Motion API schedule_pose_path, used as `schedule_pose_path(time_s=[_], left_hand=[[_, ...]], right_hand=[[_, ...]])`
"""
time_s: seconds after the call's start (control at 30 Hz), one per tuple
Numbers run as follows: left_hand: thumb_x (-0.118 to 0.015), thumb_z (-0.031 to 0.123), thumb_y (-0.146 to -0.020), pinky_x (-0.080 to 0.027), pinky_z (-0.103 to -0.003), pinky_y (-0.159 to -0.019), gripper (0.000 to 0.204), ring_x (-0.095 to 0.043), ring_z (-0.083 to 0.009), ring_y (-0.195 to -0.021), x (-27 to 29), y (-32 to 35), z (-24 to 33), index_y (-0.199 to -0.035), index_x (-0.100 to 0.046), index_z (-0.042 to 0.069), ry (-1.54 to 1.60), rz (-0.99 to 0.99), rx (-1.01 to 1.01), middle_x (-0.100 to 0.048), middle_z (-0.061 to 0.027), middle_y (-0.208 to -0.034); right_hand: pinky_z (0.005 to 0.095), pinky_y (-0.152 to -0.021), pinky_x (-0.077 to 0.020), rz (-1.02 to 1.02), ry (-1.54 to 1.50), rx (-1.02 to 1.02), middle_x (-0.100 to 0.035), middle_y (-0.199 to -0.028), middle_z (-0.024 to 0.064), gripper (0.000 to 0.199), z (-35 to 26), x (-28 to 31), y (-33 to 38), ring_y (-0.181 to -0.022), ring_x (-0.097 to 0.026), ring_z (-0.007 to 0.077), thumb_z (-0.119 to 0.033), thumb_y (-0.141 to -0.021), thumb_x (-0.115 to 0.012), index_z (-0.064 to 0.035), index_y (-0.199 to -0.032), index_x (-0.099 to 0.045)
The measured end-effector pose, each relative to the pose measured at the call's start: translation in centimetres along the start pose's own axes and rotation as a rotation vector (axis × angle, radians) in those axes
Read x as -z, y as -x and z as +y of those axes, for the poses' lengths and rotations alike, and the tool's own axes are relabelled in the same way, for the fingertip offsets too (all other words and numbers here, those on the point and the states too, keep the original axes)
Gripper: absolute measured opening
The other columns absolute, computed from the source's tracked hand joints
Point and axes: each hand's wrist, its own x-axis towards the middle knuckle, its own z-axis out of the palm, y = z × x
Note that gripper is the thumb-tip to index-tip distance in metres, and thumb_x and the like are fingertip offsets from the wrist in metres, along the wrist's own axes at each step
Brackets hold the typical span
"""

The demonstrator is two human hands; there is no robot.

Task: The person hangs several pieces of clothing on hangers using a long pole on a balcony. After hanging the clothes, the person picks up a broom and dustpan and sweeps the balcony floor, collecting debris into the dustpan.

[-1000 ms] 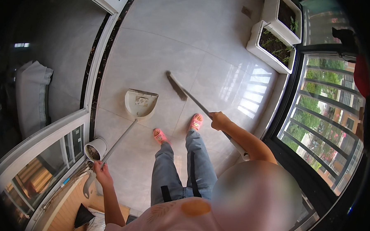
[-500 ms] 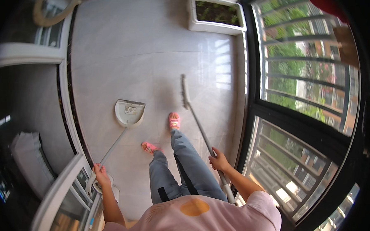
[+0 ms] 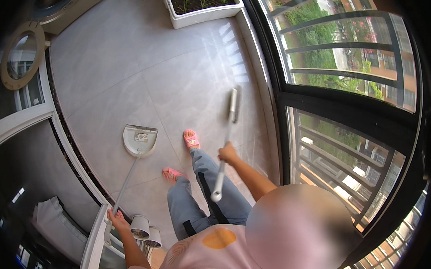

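My right hand is closed round the pale grey handle of a broom. Ahead of it, close to the window side, is the narrow broom head, slightly smeared by motion; I cannot tell whether it touches the floor. At the lower left, my left hand grips the long handle of a dustpan. The white pan, rounded on its near side, rests on the tiles with its straight edge facing away from me. A pale mark shows inside it. My feet, in pink slippers, stand between the two tools.
A white planter with soil and green shoots stands at the far end. A front-loading washing machine with its round door swung out is at far left. Barred windows line the right. White pots stand near my left arm.
The broom has swung more upright, its head shifting right and its handle end lifting into view before my legs. My right hand moved left and forward. My view has turned; the left hand keeps the dustpan.
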Motion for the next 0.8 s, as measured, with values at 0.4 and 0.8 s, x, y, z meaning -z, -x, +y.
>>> schedule_pose_path(time_s=[0.4,0.8], left_hand=[[-0.059,0.036,-0.079,-0.037,-0.030,-0.083,0.051,-0.040,-0.0184,-0.096,1.8,0.2,-1.1,-0.122,-0.036,0.019,-0.039,-0.059,0.223,-0.036,-0.0027,-0.118],[-0.058,0.039,-0.078,-0.039,-0.030,-0.088,0.062,-0.044,-0.0209,-0.106,2.6,-0.4,-3.0,-0.128,-0.031,0.013,0.077,0.186,0.305,-0.029,-0.0093,-0.130]], right_hand=[[0.0337,-0.038,-0.0454,0.121,-0.065,0.301,-0.056,-0.066,0.0155,0.059,-0.1,11.6,3.2,-0.045,-0.056,0.0223,-0.003,-0.069,-0.049,-0.0006,-0.126,-0.032],[0.0361,-0.059,-0.0496,-0.061,0.128,0.466,-0.059,-0.074,0.0223,0.066,-3.5,-3.4,1.1,-0.060,-0.061,0.0284,-0.005,-0.067,-0.048,0.0010,-0.129,-0.024]])
